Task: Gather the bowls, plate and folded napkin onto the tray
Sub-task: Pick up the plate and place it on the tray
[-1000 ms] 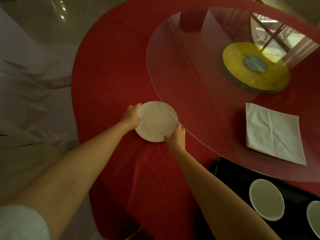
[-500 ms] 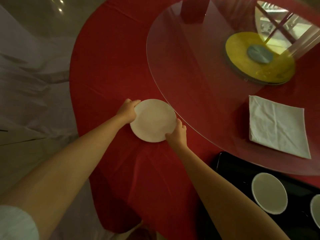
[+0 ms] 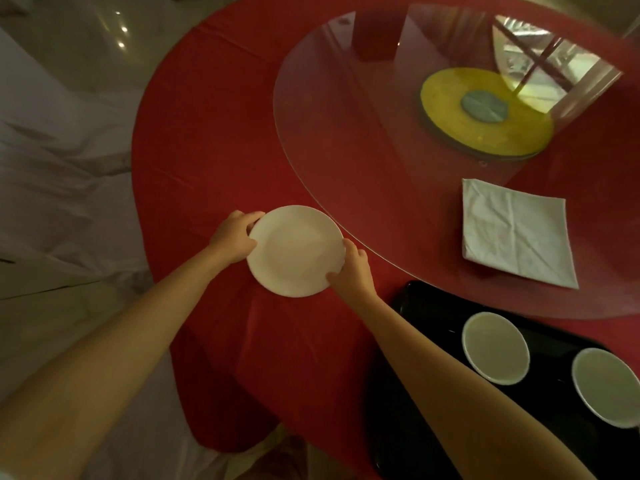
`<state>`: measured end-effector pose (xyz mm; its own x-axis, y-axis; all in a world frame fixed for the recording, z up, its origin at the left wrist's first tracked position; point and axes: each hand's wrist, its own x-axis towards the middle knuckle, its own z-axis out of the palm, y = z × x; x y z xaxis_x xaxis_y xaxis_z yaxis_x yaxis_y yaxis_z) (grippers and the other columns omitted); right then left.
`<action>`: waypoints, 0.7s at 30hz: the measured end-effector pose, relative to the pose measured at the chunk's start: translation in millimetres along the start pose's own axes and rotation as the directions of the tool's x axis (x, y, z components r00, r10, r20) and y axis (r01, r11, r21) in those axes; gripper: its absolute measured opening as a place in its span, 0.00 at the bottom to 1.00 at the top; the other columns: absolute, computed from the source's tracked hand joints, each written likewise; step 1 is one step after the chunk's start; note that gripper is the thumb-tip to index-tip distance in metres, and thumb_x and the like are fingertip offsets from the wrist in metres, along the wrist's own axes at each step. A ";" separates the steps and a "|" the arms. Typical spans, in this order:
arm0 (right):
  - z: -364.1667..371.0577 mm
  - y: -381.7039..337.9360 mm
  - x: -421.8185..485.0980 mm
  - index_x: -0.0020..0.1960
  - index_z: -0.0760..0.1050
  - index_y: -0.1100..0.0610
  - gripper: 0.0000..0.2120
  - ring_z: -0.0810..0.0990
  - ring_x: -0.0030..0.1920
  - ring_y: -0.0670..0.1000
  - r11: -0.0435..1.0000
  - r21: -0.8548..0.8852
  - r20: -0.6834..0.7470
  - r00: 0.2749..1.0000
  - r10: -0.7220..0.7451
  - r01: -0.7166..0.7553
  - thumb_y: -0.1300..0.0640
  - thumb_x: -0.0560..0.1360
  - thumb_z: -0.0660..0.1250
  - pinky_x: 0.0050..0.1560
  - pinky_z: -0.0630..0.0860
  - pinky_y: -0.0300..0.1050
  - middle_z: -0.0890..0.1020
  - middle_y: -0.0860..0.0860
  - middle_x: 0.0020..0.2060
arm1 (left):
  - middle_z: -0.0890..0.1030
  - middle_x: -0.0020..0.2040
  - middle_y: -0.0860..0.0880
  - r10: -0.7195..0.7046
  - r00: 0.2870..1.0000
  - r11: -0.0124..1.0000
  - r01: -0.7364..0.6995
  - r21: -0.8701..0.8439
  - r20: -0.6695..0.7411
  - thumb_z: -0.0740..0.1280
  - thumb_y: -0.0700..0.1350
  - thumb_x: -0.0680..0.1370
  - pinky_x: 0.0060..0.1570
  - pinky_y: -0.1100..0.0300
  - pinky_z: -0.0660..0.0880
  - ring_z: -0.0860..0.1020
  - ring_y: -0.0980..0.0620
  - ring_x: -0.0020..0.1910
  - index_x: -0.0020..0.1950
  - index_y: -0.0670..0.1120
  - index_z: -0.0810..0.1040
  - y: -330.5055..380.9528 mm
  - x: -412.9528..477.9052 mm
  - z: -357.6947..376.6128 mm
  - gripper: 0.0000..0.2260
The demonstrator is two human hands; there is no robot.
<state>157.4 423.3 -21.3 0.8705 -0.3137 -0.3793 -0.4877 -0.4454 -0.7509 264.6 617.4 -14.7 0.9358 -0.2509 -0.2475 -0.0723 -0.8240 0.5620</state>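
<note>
A round white plate (image 3: 295, 251) lies over the red tablecloth, just off the rim of the glass turntable. My left hand (image 3: 234, 239) grips its left edge and my right hand (image 3: 352, 270) grips its lower right edge. A black tray (image 3: 429, 306) sits at the lower right with two white bowls on it, one bowl (image 3: 496, 348) nearer the middle and the other bowl (image 3: 607, 388) at the frame's right edge. A folded white napkin (image 3: 516, 232) rests on the glass turntable, beyond the tray.
The large glass turntable (image 3: 363, 140) covers the middle of the round red table (image 3: 194, 133), with a yellow hub (image 3: 485, 112) under it. A white-draped chair or cloth (image 3: 52, 188) stands to the left of the table. The table edge drops away below the plate.
The plate has come out from under the turntable's rim towards me, held by both hands. My view has shifted, so more of the tray and the second bowl show.
</note>
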 end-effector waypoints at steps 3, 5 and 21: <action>-23.7 8.5 -20.7 0.71 0.60 0.52 0.33 0.66 0.52 0.47 1.000 -0.002 0.001 1.000 -0.029 0.029 0.69 0.70 0.65 0.39 0.70 0.35 0.66 0.56 0.65 | 0.73 0.53 0.41 0.041 0.999 0.999 -0.042 0.021 0.015 0.63 0.33 0.69 0.44 0.56 0.68 0.73 0.44 0.48 0.66 0.49 0.71 19.7 -22.5 4.2 0.26; -42.2 14.3 -38.1 0.71 0.60 0.53 0.33 0.65 0.52 0.47 0.999 0.002 -0.005 0.999 -0.039 0.039 0.69 0.69 0.65 0.44 0.71 0.39 0.66 0.56 0.66 | 0.72 0.51 0.43 0.053 0.998 0.998 -0.053 0.024 0.020 0.64 0.33 0.68 0.43 0.56 0.67 0.72 0.47 0.46 0.65 0.50 0.72 35.9 -37.6 6.9 0.26; -170.0 130.1 -189.0 0.71 0.61 0.51 0.33 0.74 0.46 0.46 0.994 -0.011 -0.039 0.993 -0.109 0.109 0.65 0.70 0.69 0.42 0.73 0.35 0.69 0.48 0.56 | 0.73 0.44 0.50 0.115 0.960 0.991 -0.092 -0.098 0.257 0.71 0.33 0.66 0.30 0.57 0.80 0.77 0.49 0.40 0.69 0.51 0.66 144.8 -178.9 80.9 0.34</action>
<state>-81.9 282.1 44.6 0.9152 -0.2957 -0.2739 -0.3909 -0.4861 -0.7816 58.8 501.9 47.1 0.8010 -0.4662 -0.3757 -0.1243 -0.7434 0.6572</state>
